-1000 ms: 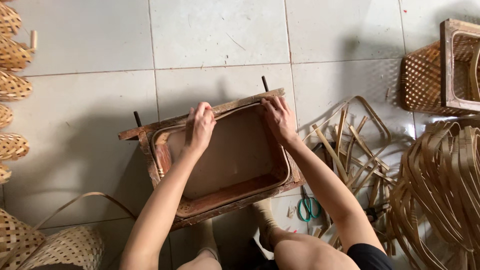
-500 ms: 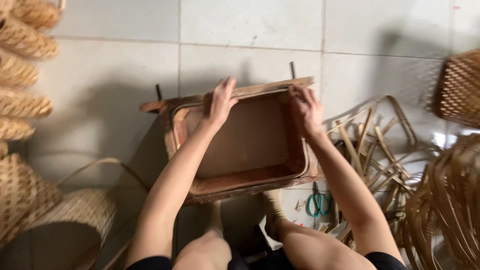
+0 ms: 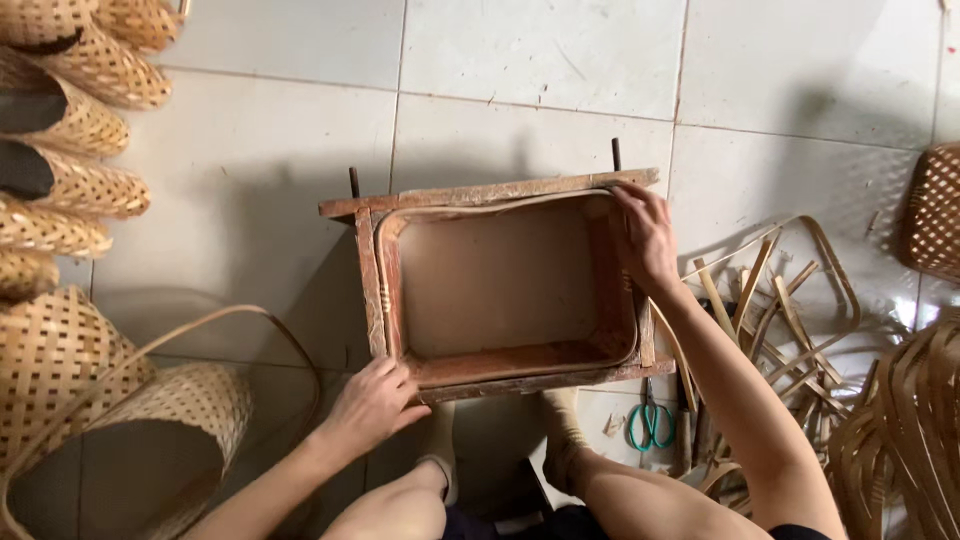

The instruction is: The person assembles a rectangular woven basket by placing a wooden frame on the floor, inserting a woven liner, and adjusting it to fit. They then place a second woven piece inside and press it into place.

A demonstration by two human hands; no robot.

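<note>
Two hands, one frame: a person seated on a pale tiled floor [image 3: 540, 60] works at a rectangular wooden mould frame [image 3: 505, 290] lying flat in front of the knees.
Floor: tiles with dark grout lines carry everything in view; no worktop is present.
Baskets: a stack of woven bamboo baskets [image 3: 70, 130] fills the left edge, well apart from the frame; a larger basket with a looped handle [image 3: 140, 440] lies on its side at lower left.
Strips: a loose heap of bent bamboo strips [image 3: 780, 310] spreads just right of the frame.
Frame: open-topped, reddish-brown, with two dark pegs at its far rail and a pale bamboo band [image 3: 480, 208] running round the inner rim.
Handling: the frame looks rigid and moderately heavy, best taken by its outer rails; the band looks thin, springy and likely to pop out if released.
Left hand [image 3: 372, 405]: fingers curled over the near-left corner, gripping the rail.
Right hand [image 3: 645, 235]: fingers bent and pressed on the far-right corner, over the band, not wrapped fully round anything.
Scissors [image 3: 648, 420]: green-handled, on the floor beside the right forearm, untouched.
</note>
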